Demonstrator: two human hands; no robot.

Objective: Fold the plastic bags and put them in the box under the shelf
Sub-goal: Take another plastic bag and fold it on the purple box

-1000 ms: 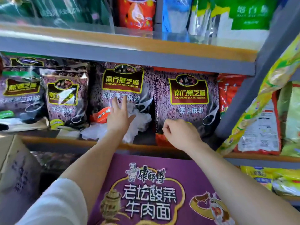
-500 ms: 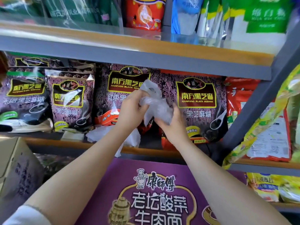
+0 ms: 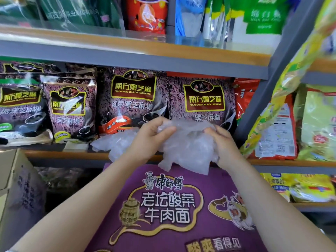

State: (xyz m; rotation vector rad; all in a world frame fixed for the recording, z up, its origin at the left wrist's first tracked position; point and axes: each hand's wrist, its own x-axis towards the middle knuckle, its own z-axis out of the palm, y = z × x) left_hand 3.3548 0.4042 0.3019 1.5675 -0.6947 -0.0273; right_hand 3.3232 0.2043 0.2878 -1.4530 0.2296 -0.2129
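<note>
Thin, translucent film — the plastic bag [image 3: 189,142] looks nearly weightless, limp and slippery, likely to slump unless pinched along its top edge. It hangs between the 2 hands, above the purple box [image 3: 163,211] and before the shelf [image 3: 72,154]. The left hand [image 3: 151,137] and right hand [image 3: 223,142] each grip an upper corner, apart. More bags [image 3: 116,142] lie crumpled on the shelf, behind the left hand.

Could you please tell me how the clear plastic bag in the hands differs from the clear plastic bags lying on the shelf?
The held clear plastic bag is lifted off the shelf, gripped by the left hand and right hand; the loose clear plastic bags lie on the wooden shelf edge untouched. The held bag is stretched between the hands and hangs above the purple carton; the loose bags sit heaped before the black sesame packets. Both are translucent and crumpled.
</note>
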